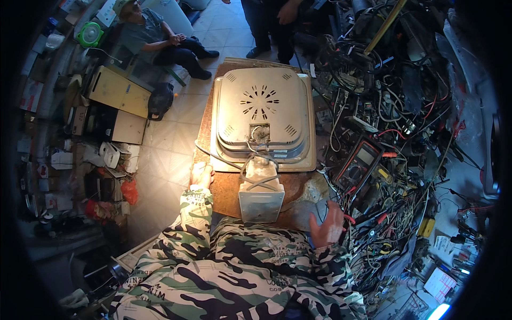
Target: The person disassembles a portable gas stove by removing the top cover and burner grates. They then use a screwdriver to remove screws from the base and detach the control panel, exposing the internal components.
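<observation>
A cream square appliance (pixel 258 106) with vent slots lies back side up on the wooden tabletop (pixel 226 192). Its cord (pixel 261 183) is looped around the narrower box-like part (pixel 262 202), which sticks out toward me. At the table's left side, by the appliance's near corner, my left hand (pixel 201 175) rests with curled fingers; bright light washes it out and hides whatever they hold. My right hand (pixel 329 226) is raised over the right side, empty, its fingers apart. Beside it are red-handled tools (pixel 349 219) and tangled wires. A multimeter (pixel 358 164) lies farther up.
A large heap of cables and parts (pixel 384 106) covers the right side. One person (pixel 165 40) sits at the far left; another (pixel 269 24) stands beyond the table. Boxes (pixel 120 90) and a green fan (pixel 90 34) line the left, with a black bag (pixel 160 101) nearby.
</observation>
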### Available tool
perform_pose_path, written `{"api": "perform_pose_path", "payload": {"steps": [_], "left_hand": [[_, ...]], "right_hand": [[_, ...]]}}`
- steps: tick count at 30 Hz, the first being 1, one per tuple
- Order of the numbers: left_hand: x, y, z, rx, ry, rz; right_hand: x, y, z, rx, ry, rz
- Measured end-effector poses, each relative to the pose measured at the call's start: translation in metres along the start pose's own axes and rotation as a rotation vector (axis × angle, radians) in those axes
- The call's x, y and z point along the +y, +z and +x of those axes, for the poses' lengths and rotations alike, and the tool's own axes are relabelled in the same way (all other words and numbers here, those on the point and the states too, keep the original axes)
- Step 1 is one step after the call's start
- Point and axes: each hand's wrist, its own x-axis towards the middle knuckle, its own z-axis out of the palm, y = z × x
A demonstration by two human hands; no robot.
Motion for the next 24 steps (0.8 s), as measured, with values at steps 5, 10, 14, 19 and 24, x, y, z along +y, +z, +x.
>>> {"api": "perform_pose_path", "payload": {"steps": [5, 10, 14, 19, 24], "left_hand": [[-0.010, -0.013, 0.039, -0.137, 0.028, 0.085], [-0.048, -0.025, 0.084, -0.101, 0.172, 0.239], [-0.022, -0.016, 0.071, -0.221, 0.109, 0.244], [0.025, 0.012, 0.036, -0.210, 0.116, 0.399], [-0.008, 0.000, 0.078, -0.282, 0.060, 0.224]], "right_hand": [[-0.078, 0.020, 0.014, -0.040, -0.046, 0.167], [-0.115, 0.038, 0.008, -0.072, 0.027, 0.248], [-0.134, 0.043, 0.000, -0.080, 0.110, 0.268], [-0.152, 0.051, -0.002, 0.036, 0.041, 0.143], [-0.178, 0.061, 0.009, 0.003, 0.079, 0.156]]}}
